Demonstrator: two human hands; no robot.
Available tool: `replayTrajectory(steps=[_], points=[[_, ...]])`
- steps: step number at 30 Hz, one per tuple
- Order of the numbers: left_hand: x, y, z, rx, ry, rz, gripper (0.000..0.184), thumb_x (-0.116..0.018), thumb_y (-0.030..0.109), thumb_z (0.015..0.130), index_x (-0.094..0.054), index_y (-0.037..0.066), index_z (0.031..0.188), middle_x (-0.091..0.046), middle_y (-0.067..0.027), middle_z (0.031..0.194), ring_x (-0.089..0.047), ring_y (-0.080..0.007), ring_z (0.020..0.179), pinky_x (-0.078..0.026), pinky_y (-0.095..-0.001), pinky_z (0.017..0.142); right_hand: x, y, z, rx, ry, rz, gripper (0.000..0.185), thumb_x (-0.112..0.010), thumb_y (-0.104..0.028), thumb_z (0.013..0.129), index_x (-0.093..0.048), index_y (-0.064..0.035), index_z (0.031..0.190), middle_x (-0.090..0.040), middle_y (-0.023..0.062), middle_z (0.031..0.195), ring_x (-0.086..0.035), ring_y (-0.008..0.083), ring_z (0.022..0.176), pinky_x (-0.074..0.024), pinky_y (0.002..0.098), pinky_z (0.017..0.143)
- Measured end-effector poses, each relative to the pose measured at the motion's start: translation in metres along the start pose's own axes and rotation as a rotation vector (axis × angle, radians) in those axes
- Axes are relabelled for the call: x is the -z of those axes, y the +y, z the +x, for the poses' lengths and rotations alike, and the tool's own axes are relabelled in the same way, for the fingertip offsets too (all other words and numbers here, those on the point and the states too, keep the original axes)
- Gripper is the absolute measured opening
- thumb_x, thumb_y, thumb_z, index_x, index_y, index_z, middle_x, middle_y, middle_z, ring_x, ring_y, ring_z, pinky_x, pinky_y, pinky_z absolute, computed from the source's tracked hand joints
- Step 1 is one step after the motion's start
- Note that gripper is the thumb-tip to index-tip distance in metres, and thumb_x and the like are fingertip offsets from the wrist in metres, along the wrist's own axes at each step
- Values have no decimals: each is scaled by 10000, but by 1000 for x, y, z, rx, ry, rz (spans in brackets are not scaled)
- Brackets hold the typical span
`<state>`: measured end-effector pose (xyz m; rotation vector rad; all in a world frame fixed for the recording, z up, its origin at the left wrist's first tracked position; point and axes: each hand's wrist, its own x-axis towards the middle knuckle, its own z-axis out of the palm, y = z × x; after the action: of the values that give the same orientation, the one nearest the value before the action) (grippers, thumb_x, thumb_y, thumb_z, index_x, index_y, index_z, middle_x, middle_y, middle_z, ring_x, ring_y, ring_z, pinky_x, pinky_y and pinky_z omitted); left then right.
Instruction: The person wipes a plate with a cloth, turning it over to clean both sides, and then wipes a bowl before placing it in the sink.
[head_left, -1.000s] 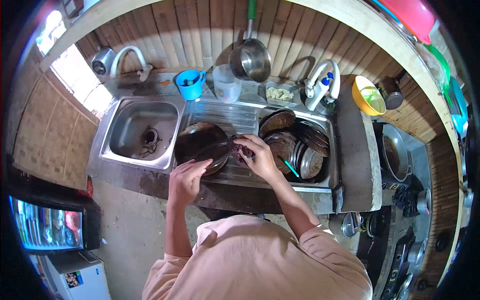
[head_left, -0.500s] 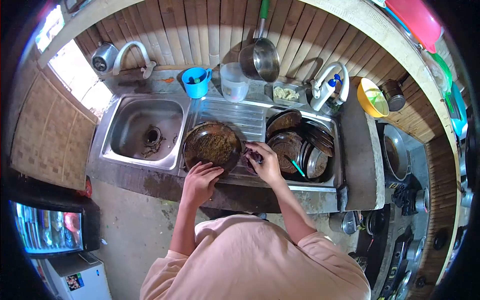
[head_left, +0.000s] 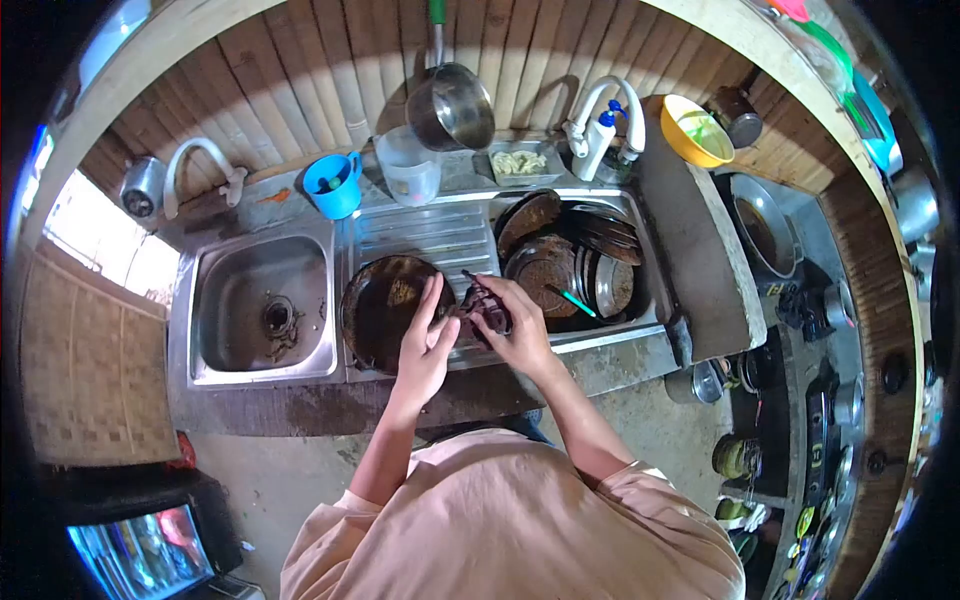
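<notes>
Since the earlier frame half a second ago, the left hand (head_left: 424, 352) has left the near rim of the dark round dish (head_left: 380, 325) and come across toward the right hand (head_left: 518, 332), so the two now almost meet; the whole view has shifted as well.

The right hand pinches a dark purplish bundle (head_left: 489, 305) between thumb and fingers, above the metal drainboard (head_left: 400, 224) and just right of the dish. The left hand's fingers are straight, its thumb held apart and pointing at the bundle; whether it touches the bundle or the dish beneath, one cannot tell.

The step in hand looks like working the bundle between both hands. To do it well, the person would best keep the right grip compact, steady the loose side with the left thumb and fingertips, and stay over the drainboard, clear of the stacked plates (head_left: 545, 280) in the right basin (head_left: 653, 285).

Both forearms reach forward from the body over the tabletop (head_left: 270, 412) edge, angling inward. The left palm is turned toward the right hand; the right hand's fingers curl over the bundle's far side.
</notes>
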<state>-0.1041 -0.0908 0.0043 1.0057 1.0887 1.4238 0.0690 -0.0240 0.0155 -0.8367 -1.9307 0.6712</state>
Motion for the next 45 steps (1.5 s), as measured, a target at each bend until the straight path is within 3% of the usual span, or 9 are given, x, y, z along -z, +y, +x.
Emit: replayTrajectory(steps=[3, 4, 11, 18, 23, 25, 27, 37, 45], points=[[-24, 8, 16, -37, 7, -94, 635, -623, 5, 1012, -381, 51, 1597, -300, -119, 1694, -265, -198, 1551, -402, -394, 1180, 3, -3, -6, 79, 4, -86, 537, -800, -64, 835, -621, -40, 1341, -656, 210, 1300, -640, 404, 1190, -531, 450, 1006], [-28, 5, 24, -87, 26, 42, 663, -648, -43, 971, -420, 69, 1583, -416, -117, 1637, -581, -151, 1302, -481, -298, 1066, 4, 1, -10, 84, 8, -108, 545, -803, -81, 838, -616, -50, 1348, -632, 206, 1335, -630, 403, 1208, -526, 461, 1016], [-57, -7, 38, 17, -19, -47, 617, -729, -128, 875, -564, 31, 1448, -569, -86, 1489, -708, -99, 968, -576, -256, 873, 42, 1, -25, -46, -15, -162, 507, -793, -100, 851, -625, -59, 1328, -623, 194, 1295, -632, 409, 1189, -541, 463, 991], [-87, -18, 53, 38, -112, 70, 557, -774, -117, 836, -642, 53, 1350, -762, -88, 919, -718, -112, 850, -569, -254, 783, 73, 21, -49, -222, -12, -236, 503, -786, -40, 819, -640, -50, 1300, -654, 196, 1219, -656, 424, 1113, -554, 465, 928], [-111, -2, 69, 108, -64, 116, 493, -804, -35, 861, -673, 74, 1323, -727, -22, 979, -655, -76, 835, -533, -239, 801, 98, 43, -57, -179, 114, -265, 474, -777, -9, 795, -656, -40, 1252, -663, 210, 1146, -669, 445, 1024, -554, 481, 866], [-111, -6, 87, 112, -54, 130, 474, -805, 32, 887, -669, 86, 1338, -724, -19, 1113, -636, -77, 907, -520, -247, 873, 111, 45, -59, -240, 148, -223, 457, -775, -1, 795, -660, -32, 1236, -668, 213, 1129, -673, 444, 1022, -555, 478, 873], [-114, -11, 109, 105, -34, 198, 516, -790, 119, 921, -627, 90, 1410, -619, -66, 1424, -637, -167, 1141, -478, -308, 1023, 119, 58, -65, -268, 155, -214, 439, -778, -8, 802, -667, -21, 1226, -677, 214, 1135, -673, 439, 1049, -554, 465, 896], [-102, -118, 218, 76, 161, 932, 664, -787, 231, 882, -548, 117, 1490, -659, -207, 1369, -636, -360, 1257, -488, -439, 1077, 157, 81, -68, -327, 156, -216, 414, -788, -66, 835, -677, -28, 1233, -688, 198, 1147, -676, 419, 1068, -553, 448, 909], [-117, -136, 231, 53, 180, 1039, 565, -805, 157, 858, -627, 119, 1393, -711, -173, 1271, -664, -353, 1204, -517, -459, 1019, 174, 96, -63, -321, 142, -210, 388, -788, -89, 848, -684, -28, 1217, -695, 190, 1125, -690, 403, 1041, -561, 446, 894]])
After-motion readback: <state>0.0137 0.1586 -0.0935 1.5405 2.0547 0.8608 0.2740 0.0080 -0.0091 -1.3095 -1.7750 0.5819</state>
